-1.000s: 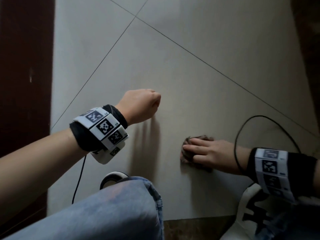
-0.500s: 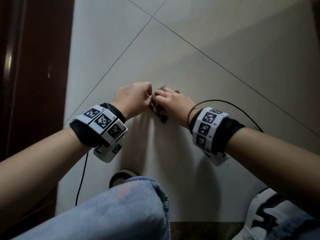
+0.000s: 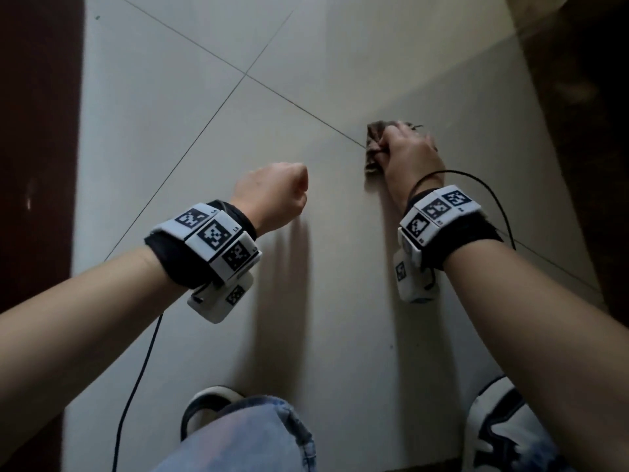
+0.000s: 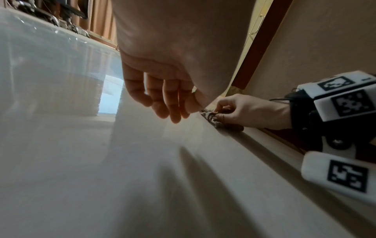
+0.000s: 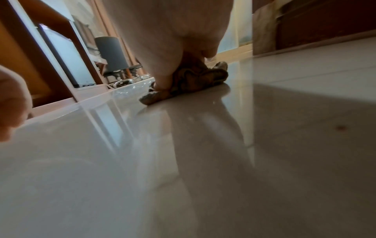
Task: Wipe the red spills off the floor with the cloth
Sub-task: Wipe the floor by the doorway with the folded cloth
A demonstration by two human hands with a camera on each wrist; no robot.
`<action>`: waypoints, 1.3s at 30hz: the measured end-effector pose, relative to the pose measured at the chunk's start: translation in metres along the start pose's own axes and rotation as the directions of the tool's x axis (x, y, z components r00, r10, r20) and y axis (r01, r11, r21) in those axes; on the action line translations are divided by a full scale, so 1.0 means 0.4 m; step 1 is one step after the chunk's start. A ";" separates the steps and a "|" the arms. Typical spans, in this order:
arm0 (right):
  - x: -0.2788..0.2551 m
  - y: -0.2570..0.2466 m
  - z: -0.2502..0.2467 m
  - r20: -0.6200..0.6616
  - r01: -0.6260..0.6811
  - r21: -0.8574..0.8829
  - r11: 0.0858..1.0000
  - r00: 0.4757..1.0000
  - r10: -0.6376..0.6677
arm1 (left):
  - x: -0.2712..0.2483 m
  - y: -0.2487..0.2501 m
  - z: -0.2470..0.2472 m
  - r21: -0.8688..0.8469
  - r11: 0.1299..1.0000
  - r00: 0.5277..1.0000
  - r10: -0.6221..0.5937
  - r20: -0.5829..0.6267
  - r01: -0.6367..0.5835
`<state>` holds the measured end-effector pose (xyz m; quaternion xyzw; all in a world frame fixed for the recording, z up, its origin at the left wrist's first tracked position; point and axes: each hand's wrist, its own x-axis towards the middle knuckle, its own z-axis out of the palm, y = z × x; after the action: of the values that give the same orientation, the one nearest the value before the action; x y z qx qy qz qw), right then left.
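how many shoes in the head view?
2. One shoe at bottom centre, toe showing past the jeans knee; the other shoe at bottom right, under the right forearm.

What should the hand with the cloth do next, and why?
Probably slide the cloth back toward the knees. The right hand grips it bunched against the floor, and a small dark speck shows on the tile nearer the person. The left hand holds nothing.

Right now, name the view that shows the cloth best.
Right wrist: the cloth lies bunched on the floor, close and unobstructed. In head view the right hand covers most of it; left wrist shows a small edge.
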<state>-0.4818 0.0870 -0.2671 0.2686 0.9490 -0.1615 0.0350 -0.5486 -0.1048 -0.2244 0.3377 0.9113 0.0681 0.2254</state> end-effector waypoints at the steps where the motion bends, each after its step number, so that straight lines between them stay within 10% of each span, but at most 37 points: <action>1: -0.002 0.018 -0.010 -0.009 -0.033 -0.007 0.999 0.999 0.033 | 0.017 0.019 0.000 -0.017 1.000 1.000 0.018 0.000 -0.018; 14: -0.125 0.130 -0.058 -0.010 -0.200 0.204 0.958 0.978 0.206 | 0.143 0.222 0.072 -0.355 0.929 0.990 0.131 0.043 -0.108; 20: -0.192 0.133 -0.095 0.146 -0.271 0.423 0.865 0.962 0.230 | 0.147 0.295 0.094 -0.203 0.913 0.935 0.350 -0.059 -0.354; 26: -0.250 0.121 -0.101 0.188 -0.313 0.280 0.907 0.945 0.268 | 0.113 0.312 0.106 0.090 0.876 0.879 0.477 -0.024 -0.473; 39: -0.146 0.181 -0.093 -0.040 -0.223 0.125 0.967 0.972 0.230 | 0.228 0.393 0.084 0.141 0.900 0.902 0.426 -0.074 -0.413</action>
<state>-0.3933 0.1280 -0.2440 0.3812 0.9012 -0.2058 0.0112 -0.5023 0.0732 -0.2441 0.5354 0.8299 0.0767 0.1368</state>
